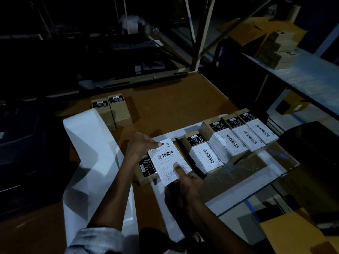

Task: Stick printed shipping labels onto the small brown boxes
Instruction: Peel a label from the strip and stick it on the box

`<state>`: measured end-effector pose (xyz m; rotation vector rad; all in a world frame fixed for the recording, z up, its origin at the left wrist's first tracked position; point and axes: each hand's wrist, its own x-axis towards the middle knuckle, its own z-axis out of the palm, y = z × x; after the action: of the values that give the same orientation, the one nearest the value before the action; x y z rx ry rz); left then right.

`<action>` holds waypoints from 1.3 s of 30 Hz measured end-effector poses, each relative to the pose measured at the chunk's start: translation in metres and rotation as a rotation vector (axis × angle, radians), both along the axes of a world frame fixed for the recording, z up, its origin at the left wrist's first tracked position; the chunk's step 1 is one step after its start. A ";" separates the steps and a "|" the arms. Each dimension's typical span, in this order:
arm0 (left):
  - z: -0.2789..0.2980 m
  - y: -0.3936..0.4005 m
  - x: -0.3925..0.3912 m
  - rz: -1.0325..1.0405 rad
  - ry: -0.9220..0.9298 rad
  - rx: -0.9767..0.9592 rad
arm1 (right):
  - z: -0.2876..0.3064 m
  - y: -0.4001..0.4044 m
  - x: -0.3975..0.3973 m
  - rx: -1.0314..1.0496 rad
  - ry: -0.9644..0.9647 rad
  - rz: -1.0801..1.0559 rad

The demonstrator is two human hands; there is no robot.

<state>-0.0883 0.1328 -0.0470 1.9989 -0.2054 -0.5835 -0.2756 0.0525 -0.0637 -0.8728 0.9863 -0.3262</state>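
A white printed shipping label with a barcode lies over a small brown box near the table's middle; the box's black sticker shows at its left. My left hand pinches the label's far corner. My right hand presses its thumb on the label's near part and grips the near edge. To the right, several brown boxes in a row carry white labels. Two brown boxes without shipping labels stand at the back left.
A long white strip of label backing runs down the left of the brown table. A glass sheet overhangs at the right. Shelving with cardboard boxes stands at the back right. The surroundings are dark.
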 end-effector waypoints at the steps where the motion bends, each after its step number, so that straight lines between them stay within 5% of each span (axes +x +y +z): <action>1: 0.000 0.000 0.000 0.002 0.002 0.000 | -0.002 -0.001 0.000 -0.007 0.011 0.007; 39: -0.015 0.002 -0.003 -0.045 -0.112 -0.034 | -0.002 0.002 -0.001 -0.033 0.042 -0.006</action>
<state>-0.0913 0.1350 -0.0625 1.9998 -0.3270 -0.4935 -0.2767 0.0544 -0.0655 -0.9102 1.0250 -0.3307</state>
